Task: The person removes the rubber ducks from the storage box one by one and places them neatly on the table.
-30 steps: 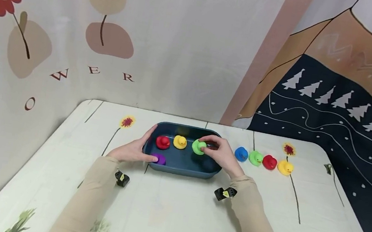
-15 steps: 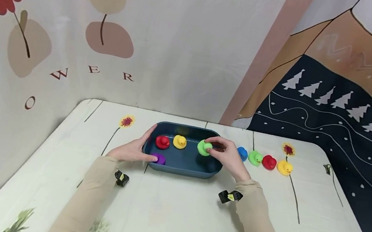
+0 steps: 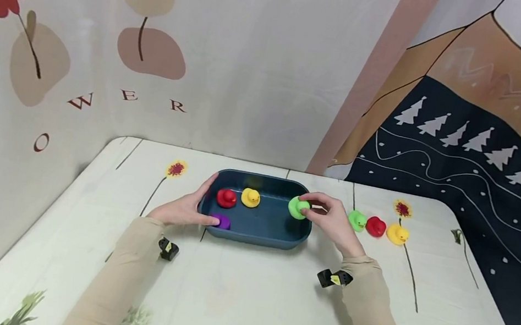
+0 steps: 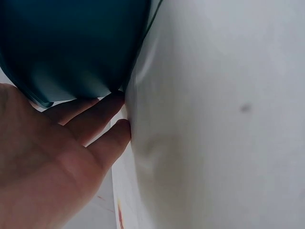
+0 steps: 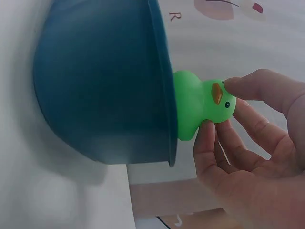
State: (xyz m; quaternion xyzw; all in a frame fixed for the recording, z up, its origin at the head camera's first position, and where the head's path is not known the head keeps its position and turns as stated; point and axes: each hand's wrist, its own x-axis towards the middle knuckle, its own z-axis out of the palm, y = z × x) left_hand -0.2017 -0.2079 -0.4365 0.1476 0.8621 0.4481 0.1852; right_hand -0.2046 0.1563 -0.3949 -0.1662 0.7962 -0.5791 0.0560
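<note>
A dark blue plastic tub (image 3: 254, 239) sits on the table. My left hand (image 3: 186, 209) holds its left end, with fingers along the outer wall (image 4: 95, 81) and the thumb over the near rim. In the head view, my right hand (image 3: 329, 219) pinches a light green rubber duck (image 3: 298, 208) by its head at the tub's right end. The right wrist view shows this duck (image 5: 188, 105) raised above the rim, tilted sideways in the picture. Inside the tub are a red duck (image 3: 226, 198), a yellow duck (image 3: 250, 198) and a purple duck (image 3: 223, 222), partly covered by my left thumb.
To the right of the tub, a green duck (image 3: 357, 220), a red duck (image 3: 375, 226) and a yellow duck (image 3: 397, 234) stand in a row. A printed white cloth (image 3: 242, 293) covers the table. Hanging fabric (image 3: 253, 72) closes off the back.
My right hand has carried the green duck rightward, from inside the tub to its right end. That hand now hides the blue duck in the row. My left hand has stayed in place.
</note>
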